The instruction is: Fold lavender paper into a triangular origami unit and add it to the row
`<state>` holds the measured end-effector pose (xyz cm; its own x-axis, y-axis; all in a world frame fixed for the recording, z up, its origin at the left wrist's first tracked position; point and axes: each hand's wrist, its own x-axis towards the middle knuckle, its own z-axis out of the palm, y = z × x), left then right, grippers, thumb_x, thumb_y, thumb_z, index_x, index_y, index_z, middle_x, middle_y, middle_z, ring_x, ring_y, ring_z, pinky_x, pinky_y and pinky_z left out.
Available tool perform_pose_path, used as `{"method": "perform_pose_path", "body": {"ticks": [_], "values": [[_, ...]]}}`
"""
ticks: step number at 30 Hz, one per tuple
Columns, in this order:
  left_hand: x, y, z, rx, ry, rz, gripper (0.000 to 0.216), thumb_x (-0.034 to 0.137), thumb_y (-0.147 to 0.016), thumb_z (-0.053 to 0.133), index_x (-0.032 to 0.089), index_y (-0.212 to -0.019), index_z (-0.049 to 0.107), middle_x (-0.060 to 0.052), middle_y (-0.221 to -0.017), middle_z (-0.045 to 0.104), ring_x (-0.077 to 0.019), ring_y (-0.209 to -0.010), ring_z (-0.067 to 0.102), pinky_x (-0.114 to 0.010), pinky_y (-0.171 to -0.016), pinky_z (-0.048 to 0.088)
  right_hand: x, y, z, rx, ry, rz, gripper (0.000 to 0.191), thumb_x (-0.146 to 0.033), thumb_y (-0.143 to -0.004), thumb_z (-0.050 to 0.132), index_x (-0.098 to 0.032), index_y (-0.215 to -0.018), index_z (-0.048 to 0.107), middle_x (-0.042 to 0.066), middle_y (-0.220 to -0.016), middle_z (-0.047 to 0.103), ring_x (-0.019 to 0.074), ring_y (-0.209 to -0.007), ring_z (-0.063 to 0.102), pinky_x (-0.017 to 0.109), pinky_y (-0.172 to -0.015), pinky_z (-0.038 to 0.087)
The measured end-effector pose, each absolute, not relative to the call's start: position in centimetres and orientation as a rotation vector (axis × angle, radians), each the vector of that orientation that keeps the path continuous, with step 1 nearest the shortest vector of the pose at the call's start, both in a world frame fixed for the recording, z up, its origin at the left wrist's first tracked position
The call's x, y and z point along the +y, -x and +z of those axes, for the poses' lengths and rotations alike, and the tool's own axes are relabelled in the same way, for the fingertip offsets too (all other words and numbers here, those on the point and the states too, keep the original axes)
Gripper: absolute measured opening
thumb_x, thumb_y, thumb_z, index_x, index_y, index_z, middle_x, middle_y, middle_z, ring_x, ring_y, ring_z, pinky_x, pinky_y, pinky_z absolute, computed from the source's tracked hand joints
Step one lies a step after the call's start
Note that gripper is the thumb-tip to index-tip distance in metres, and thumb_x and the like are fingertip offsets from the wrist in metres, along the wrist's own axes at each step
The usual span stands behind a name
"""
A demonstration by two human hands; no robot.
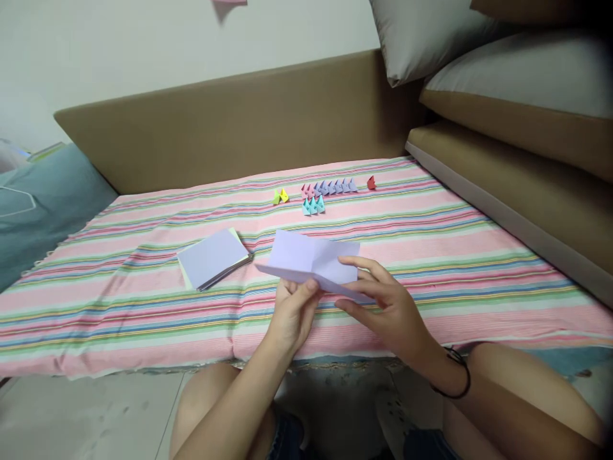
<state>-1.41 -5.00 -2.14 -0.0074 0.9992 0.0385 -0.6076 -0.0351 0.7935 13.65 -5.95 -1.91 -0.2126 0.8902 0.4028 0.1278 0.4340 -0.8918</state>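
A sheet of lavender paper (290, 249) is held up above the striped cloth, creased down its middle and folded lengthwise so that its near part stands up. My left hand (297, 310) grips its near edge at the centre, thumb on the near face and the other fingers mostly hidden beneath. At the paper's right end is my right hand (383, 300), its fingers spread, with some fingers reaching into the fold and the thumb apart below the edge. A dark band (460, 370) circles my right wrist.
A stack of coloured paper (213, 255) lies to the left on the striped cloth (143, 319). Farther back stand small folded paper pieces: yellow (281, 196), pink and lavender (335, 186), turquoise (313, 205) and red (371, 183). Cushions (517, 83) are piled at the right.
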Motion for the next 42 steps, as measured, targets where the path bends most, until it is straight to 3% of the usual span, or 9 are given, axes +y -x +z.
{"method": "perform_pose_path", "body": {"ticks": [5, 8, 11, 17, 24, 42], "values": [[-4.8, 1.9, -1.8, 0.852, -0.769, 1.52, 0.032, 0.025, -0.063, 0.078, 0.018, -0.091, 0.065, -0.003, -0.089, 0.07, -0.0171, -0.088, 0.064, -0.027, -0.079, 0.049, -6.3, -13.6, -1.8, -1.677, 0.971, 0.762, 0.044, -0.032, -0.072, 0.073, -0.026, -0.113, 0.059, 0.009, -0.145, 0.031, 0.0288, -0.128, 0.04, 0.043, -0.101, 0.041], [-5.0, 2.0, -2.0, 0.958, -0.82, 1.418, 0.026, 0.024, -0.063, 0.078, 0.015, -0.083, 0.065, -0.002, -0.08, 0.069, -0.0138, -0.074, 0.062, -0.024, -0.069, 0.048, -5.9, -14.1, -1.8, -1.575, 1.0, 0.871, 0.051, -0.033, -0.075, 0.071, -0.027, -0.121, 0.051, 0.009, -0.138, 0.041, 0.0249, -0.124, 0.045, 0.041, -0.1, 0.042], [-5.5, 1.9, -2.1, 1.007, -0.863, 1.314, 0.027, 0.025, -0.064, 0.078, 0.013, -0.084, 0.064, -0.002, -0.078, 0.068, -0.0142, -0.071, 0.061, -0.024, -0.066, 0.047, -5.6, -14.6, -1.6, -1.494, 1.006, 1.142, 0.035, -0.035, -0.08, 0.066, -0.023, -0.111, 0.056, 0.007, -0.108, 0.063, 0.0195, -0.099, 0.06, 0.035, -0.088, 0.05], [-5.9, 1.4, -2.2, 0.984, -0.886, 1.327, 0.029, 0.024, -0.064, 0.078, 0.015, -0.087, 0.064, -0.002, -0.081, 0.069, -0.0131, -0.07, 0.061, -0.023, -0.065, 0.048, -5.6, -14.4, -1.2, -1.396, 1.076, 1.322, 0.018, -0.037, -0.078, 0.066, -0.02, -0.085, 0.064, 0.002, -0.078, 0.068, 0.0173, -0.075, 0.065, 0.028, -0.068, 0.053], [-6.0, 0.9, -2.2, 1.024, -0.821, 1.344, 0.023, 0.024, -0.064, 0.078, 0.015, -0.079, 0.064, -0.001, -0.075, 0.068, -0.0114, -0.065, 0.06, -0.022, -0.062, 0.047, -5.9, -14.1, -0.9, -1.396, 1.102, 1.305, 0.01, -0.032, -0.076, 0.068, -0.022, -0.079, 0.068, 0.0, -0.077, 0.07, 0.0171, -0.073, 0.066, 0.027, -0.066, 0.053], [-6.1, 0.7, -2.0, 1.082, -0.801, 1.334, 0.023, 0.026, -0.061, 0.08, 0.014, -0.075, 0.066, -0.002, -0.073, 0.068, -0.0122, -0.062, 0.06, -0.023, -0.06, 0.047, -6.0, -14.1, -0.7, -1.424, 1.171, 1.245, 0.017, -0.037, -0.077, 0.066, -0.021, -0.077, 0.07, 0.002, -0.077, 0.071, 0.0178, -0.072, 0.065, 0.027, -0.063, 0.052]]}}
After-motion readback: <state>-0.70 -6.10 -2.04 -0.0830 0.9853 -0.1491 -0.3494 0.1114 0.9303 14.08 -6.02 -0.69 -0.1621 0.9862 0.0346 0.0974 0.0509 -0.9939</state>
